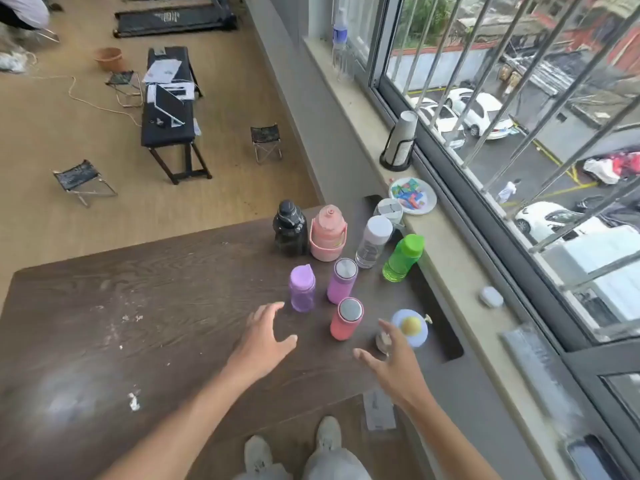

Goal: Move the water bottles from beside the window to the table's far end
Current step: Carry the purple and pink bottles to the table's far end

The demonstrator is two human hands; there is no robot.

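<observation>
Several water bottles stand in a cluster on the dark wooden table (138, 306), on its window side. Nearest me is a coral bottle (345, 319), with a pink-purple bottle (341, 281) and a lilac bottle (302, 288) just behind it. Further back stand a black bottle (290, 227), a pink jug (328, 233), a clear bottle with a white cap (374, 241) and a green bottle (403, 258). A round bottle with a yellow-and-blue lid (411, 327) stands at the right. My left hand (263, 337) hovers open left of the coral bottle. My right hand (391, 362) is open beside the round bottle, partly covering it.
A stone windowsill (450, 258) runs along the right, bearing a plate of colourful bits (412, 195), a stack of paper cups (401, 140), a white case (491, 296) and a clear bottle (340, 39). Folding stools and a black bench stand on the floor beyond.
</observation>
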